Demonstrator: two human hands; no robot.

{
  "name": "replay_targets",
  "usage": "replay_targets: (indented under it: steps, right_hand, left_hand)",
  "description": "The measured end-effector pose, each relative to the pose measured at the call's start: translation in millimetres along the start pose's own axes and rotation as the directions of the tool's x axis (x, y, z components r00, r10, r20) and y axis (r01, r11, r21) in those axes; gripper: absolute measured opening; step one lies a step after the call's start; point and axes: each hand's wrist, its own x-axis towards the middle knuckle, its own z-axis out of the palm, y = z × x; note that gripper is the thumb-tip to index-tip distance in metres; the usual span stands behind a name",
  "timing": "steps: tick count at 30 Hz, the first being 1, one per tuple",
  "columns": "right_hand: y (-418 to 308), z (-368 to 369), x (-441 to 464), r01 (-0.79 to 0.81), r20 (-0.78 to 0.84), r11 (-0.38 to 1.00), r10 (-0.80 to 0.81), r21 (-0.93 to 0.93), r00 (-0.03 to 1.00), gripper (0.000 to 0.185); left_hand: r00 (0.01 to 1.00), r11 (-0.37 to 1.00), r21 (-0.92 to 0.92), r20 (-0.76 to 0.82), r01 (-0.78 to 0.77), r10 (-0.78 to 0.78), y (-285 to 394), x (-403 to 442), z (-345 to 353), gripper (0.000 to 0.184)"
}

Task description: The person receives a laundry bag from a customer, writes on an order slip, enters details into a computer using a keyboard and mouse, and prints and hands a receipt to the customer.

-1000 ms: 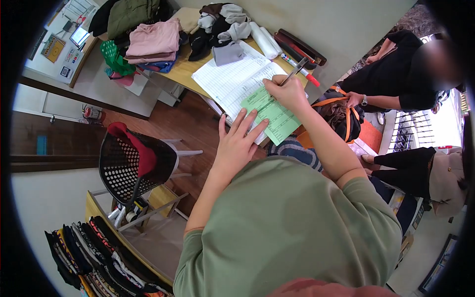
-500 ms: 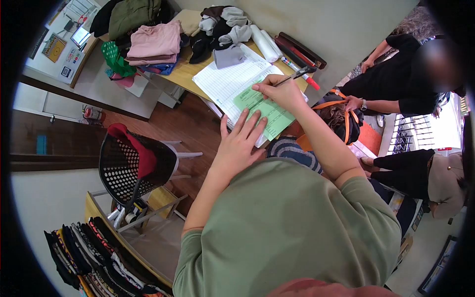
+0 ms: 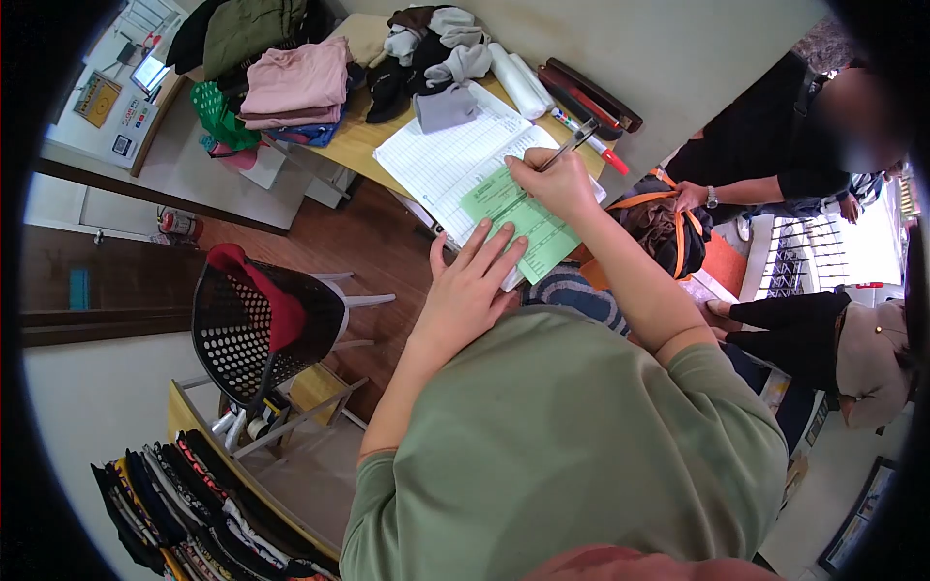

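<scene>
A green printed slip (image 3: pixel 499 197) lies on top of an open ruled notebook (image 3: pixel 423 155) at the edge of the wooden table (image 3: pixel 360 147). My left hand (image 3: pixel 475 276) rests flat on the slip's lower left part, its fingers spread. In my right hand (image 3: pixel 557 182) is a dark pen (image 3: pixel 579 139), held between thumb and fingers over the slip's upper right part. That hand hides the pen's tip. Just beyond it a red-capped marker (image 3: pixel 608 157) lies on the table.
Folded clothes (image 3: pixel 295 79), crumpled socks (image 3: pixel 457 48), a white roll (image 3: pixel 518 82) and a dark long case (image 3: pixel 593 97) cover the table's back. A black chair (image 3: pixel 237 329) stands left. At right, a person in black (image 3: pixel 765 145) holds an orange-strapped bag (image 3: pixel 668 228).
My right hand has shifted slightly with the pen, now up and right on the slip. My left hand stays put. The person in black has drawn one arm out of sight.
</scene>
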Motion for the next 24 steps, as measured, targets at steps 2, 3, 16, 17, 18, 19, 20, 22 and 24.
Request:
replay_targets:
  steps: [2,3,16,17,18,19,20,22,24]
  right_hand:
    - [2.3,1.6,-0.1,0.002,-0.001,1.000,-0.002,0.011,1.000,0.048]
    - [3.1,2.7,-0.2,0.011,-0.009,1.000,-0.011,0.003,1.000,0.048]
    - [4.2,3.9,-2.3,0.042,-0.038,0.999,-0.042,0.001,0.998,0.043]
    - [3.7,4.5,-1.9,0.025,-0.046,1.000,-0.025,0.000,0.999,0.043]
    - [0.9,4.6,-2.3,0.034,-0.051,0.999,-0.034,-0.007,0.998,0.041]
    - [-3.2,4.0,-3.6,0.041,-0.055,0.999,-0.041,-0.013,0.998,0.040]
    - [-5.4,3.4,-4.7,0.046,-0.061,0.999,-0.047,-0.018,0.997,0.039]
    - [-3.9,1.1,-3.6,0.049,-0.022,0.999,-0.049,-0.021,0.999,0.039]
    - [-3.4,1.3,-3.2,0.048,-0.017,0.999,-0.048,-0.018,0.999,0.038]
  left_hand:
    - [1.000,1.000,-0.006,0.011,0.001,-0.001,-0.6,0.4,-0.9,0.073]
    - [1.000,1.000,-0.009,0.016,0.001,-0.001,-0.7,0.5,-1.5,0.074]
    - [1.000,1.000,-0.018,0.023,0.012,-0.011,0.8,2.2,-1.4,0.076]
    - [1.000,1.000,-0.010,0.018,0.007,-0.007,-0.4,1.5,0.3,0.076]
    - [1.000,1.000,-0.004,0.014,0.005,-0.005,-1.0,0.6,1.1,0.076]
    - [1.000,1.000,-0.007,0.013,0.006,-0.006,-1.0,0.2,0.3,0.076]
    - [1.000,1.000,-0.011,0.013,0.006,-0.006,-0.7,0.7,-0.5,0.076]
    - [1.000,1.000,-0.017,0.015,0.004,-0.004,-0.1,1.2,-0.2,0.076]
    - [1.000,1.000,-0.020,0.014,0.001,0.000,-1.6,1.0,0.5,0.076]
